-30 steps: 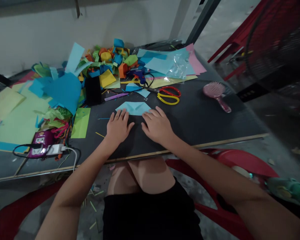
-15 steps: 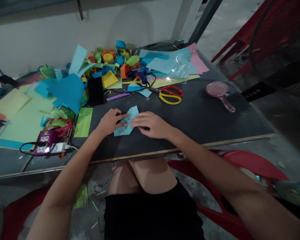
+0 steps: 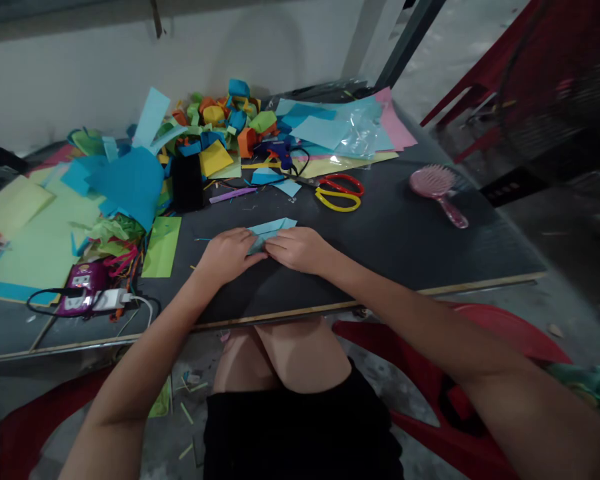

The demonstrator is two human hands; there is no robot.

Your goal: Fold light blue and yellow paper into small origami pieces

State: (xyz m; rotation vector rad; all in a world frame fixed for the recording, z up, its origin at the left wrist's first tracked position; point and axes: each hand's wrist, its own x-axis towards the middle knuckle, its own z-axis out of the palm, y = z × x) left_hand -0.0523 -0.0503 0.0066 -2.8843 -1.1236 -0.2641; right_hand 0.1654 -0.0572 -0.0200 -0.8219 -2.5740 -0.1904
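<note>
A light blue sheet of paper [image 3: 276, 227], partly folded, lies on the dark table between my hands. My left hand [image 3: 229, 255] grips its left end, with the thumb along the near edge. The fingers of my right hand [image 3: 297, 249] are pinched on the near right part of the paper. My fingers hide much of the near edge. Beyond the paper are scissors [image 3: 340, 193] with one red and one yellow handle. A lime green paper sheet [image 3: 162, 247] lies left of my left hand.
Folded coloured paper pieces [image 3: 217, 117] are heaped at the back beside a black phone [image 3: 188, 183]. A purple power socket [image 3: 84, 287] with cables sits at the front left. On the right is a pink hairbrush [image 3: 437, 190]; stacked sheets [image 3: 325, 130] lie behind the scissors.
The light blue paper has been turned and its near side folded up, so it now looks like a narrower strip. Both hands have closed in on its near edge.
</note>
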